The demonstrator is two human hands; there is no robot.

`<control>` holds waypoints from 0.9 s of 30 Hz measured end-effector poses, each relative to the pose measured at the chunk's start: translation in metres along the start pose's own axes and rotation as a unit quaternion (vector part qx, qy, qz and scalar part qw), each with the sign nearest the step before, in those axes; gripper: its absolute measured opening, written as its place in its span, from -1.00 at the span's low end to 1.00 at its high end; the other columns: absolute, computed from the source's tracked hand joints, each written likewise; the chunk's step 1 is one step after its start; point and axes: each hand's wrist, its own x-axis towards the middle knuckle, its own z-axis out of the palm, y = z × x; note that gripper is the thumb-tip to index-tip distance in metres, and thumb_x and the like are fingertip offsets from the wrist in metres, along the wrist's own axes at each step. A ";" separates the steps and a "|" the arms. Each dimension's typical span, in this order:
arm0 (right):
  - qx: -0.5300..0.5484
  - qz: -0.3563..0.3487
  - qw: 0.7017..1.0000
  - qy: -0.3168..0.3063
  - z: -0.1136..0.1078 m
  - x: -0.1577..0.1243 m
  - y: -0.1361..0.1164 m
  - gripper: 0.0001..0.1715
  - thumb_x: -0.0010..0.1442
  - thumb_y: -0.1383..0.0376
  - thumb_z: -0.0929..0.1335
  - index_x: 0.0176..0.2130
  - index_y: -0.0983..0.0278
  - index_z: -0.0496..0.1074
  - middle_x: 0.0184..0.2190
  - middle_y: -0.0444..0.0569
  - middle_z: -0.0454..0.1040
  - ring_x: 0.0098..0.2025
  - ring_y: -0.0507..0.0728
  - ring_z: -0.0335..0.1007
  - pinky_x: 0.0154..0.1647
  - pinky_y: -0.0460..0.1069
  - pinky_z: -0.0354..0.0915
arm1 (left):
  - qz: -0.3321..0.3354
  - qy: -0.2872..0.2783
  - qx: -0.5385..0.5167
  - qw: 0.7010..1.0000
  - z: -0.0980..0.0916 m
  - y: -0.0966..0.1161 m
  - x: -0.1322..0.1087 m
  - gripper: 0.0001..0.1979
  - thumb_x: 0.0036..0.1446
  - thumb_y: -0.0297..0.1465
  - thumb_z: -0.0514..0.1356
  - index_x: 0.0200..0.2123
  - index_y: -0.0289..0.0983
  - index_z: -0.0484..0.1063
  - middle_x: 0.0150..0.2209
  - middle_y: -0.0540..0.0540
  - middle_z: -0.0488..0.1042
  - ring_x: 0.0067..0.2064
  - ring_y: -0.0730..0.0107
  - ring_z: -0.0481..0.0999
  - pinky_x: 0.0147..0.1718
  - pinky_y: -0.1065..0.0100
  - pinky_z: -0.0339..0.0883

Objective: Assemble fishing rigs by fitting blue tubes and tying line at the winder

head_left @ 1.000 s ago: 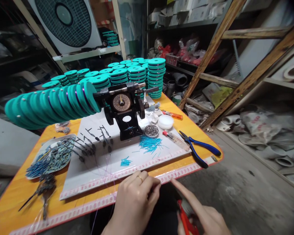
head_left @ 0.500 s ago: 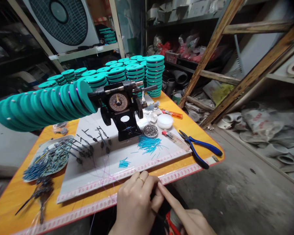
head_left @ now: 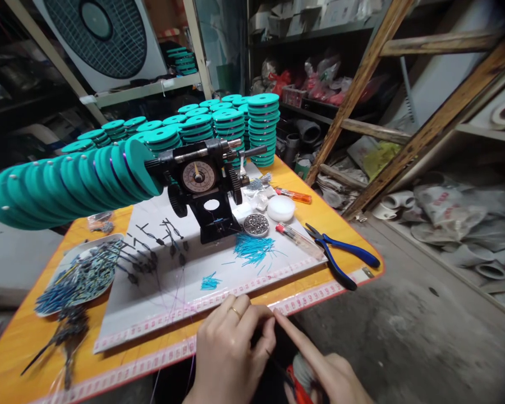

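My left hand (head_left: 229, 348), with a gold ring, is at the table's front edge. Its thumb and forefinger are pinched together, and whatever they hold is too small or hidden to make out. Against that pinch, or very close to it, points the stretched forefinger of my right hand (head_left: 328, 365). The right hand's other fingers are curled round a red-handled tool (head_left: 298, 387), mostly hidden below the palm. Thin purple line (head_left: 177, 300) runs over the table edge left of my hands. Just beyond them lie short blue tubes (head_left: 210, 281) in a small pile.
A black winding machine (head_left: 210, 207) carries a row of green spools (head_left: 67, 182). Blue-handled pliers (head_left: 340, 255) lie at the right edge. A tray (head_left: 105, 286) of dark small parts sits left. A dish of metal bits (head_left: 256, 225) stands near a larger blue tube pile (head_left: 255, 248).
The view has shifted slightly, so the table appears a little further left. My hands keep nearly the same pose; the right forefinger and the red-handled tool have moved slightly.
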 end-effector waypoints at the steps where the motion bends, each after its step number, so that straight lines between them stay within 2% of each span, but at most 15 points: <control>1: -0.012 -0.010 1.000 -0.005 0.000 0.001 0.001 -0.11 0.02 0.50 0.18 0.33 0.35 0.00 -0.62 -0.22 0.40 -0.65 -0.03 0.36 -0.57 -0.25 0.31 | 0.001 0.003 0.001 1.000 0.000 0.000 -0.001 -0.91 0.15 -0.53 0.18 -0.38 -0.24 0.41 -0.45 0.01 0.39 -0.41 0.40 0.35 -0.45 0.36 0.16; 4: -0.052 -0.054 0.997 -0.032 -0.003 0.003 0.003 -0.06 -0.06 0.55 0.17 0.32 0.44 -0.05 -0.63 -0.24 0.40 -0.66 -0.01 0.35 -0.60 -0.21 0.28 | 0.022 -0.003 0.007 1.000 -0.004 -0.005 -0.004 -0.92 0.17 -0.53 0.19 -0.31 -0.25 0.44 -0.44 -0.01 0.38 -0.40 0.40 0.35 -0.43 0.38 0.20; 8: -0.145 -0.094 0.982 -0.075 -0.012 0.008 0.000 -0.04 -0.11 0.58 0.17 0.29 0.51 -0.08 -0.57 -0.24 0.46 -0.65 -0.01 0.36 -0.65 -0.15 0.22 | 0.121 -0.055 0.014 0.991 -0.018 -0.020 -0.009 -0.74 0.23 -0.59 0.09 -0.03 -0.34 0.42 -0.35 -0.12 0.38 -0.34 0.41 0.38 -0.37 0.40 0.30; 11: -0.223 -0.110 0.964 -0.091 -0.015 0.012 -0.003 -0.01 -0.14 0.56 0.18 0.29 0.57 -0.10 -0.57 -0.24 0.48 -0.68 0.01 0.36 -0.69 -0.09 0.16 | 0.159 -0.074 0.027 0.984 -0.029 -0.029 -0.012 -0.70 0.28 -0.60 0.02 0.03 -0.40 0.38 -0.28 -0.17 0.39 -0.29 0.43 0.41 -0.33 0.43 0.35; 17: -0.314 -0.158 0.933 -0.077 -0.010 0.013 -0.004 -0.07 -0.20 0.50 0.19 0.20 0.69 -0.01 -0.75 -0.29 0.35 -0.83 0.03 0.21 -0.82 0.01 -0.19 | 0.150 -0.064 0.043 0.986 -0.039 -0.033 -0.014 -0.80 0.27 -0.50 0.11 -0.07 -0.37 0.45 -0.32 -0.13 0.40 -0.30 0.48 0.45 -0.35 0.50 0.35; 22: -0.347 -0.164 0.921 -0.064 -0.008 0.013 -0.002 -0.07 -0.21 0.52 0.18 0.20 0.67 0.01 -0.74 -0.25 0.35 -0.83 0.05 0.22 -0.79 0.03 -0.19 | 0.149 -0.034 0.051 0.987 -0.042 -0.032 -0.010 -0.84 0.24 -0.55 0.12 -0.18 -0.35 0.49 -0.38 -0.10 0.40 -0.36 0.49 0.42 -0.38 0.49 0.32; 27: -0.331 -0.164 0.928 -0.046 -0.010 0.012 -0.001 -0.02 -0.22 0.53 0.15 0.23 0.70 -0.06 -0.74 -0.23 0.35 -0.83 0.06 0.22 -0.78 0.02 -0.18 | 0.119 -0.024 0.047 0.991 -0.043 -0.032 -0.016 -0.82 0.20 -0.56 0.16 -0.14 -0.33 0.46 -0.38 -0.08 0.43 -0.38 0.46 0.40 -0.38 0.44 0.32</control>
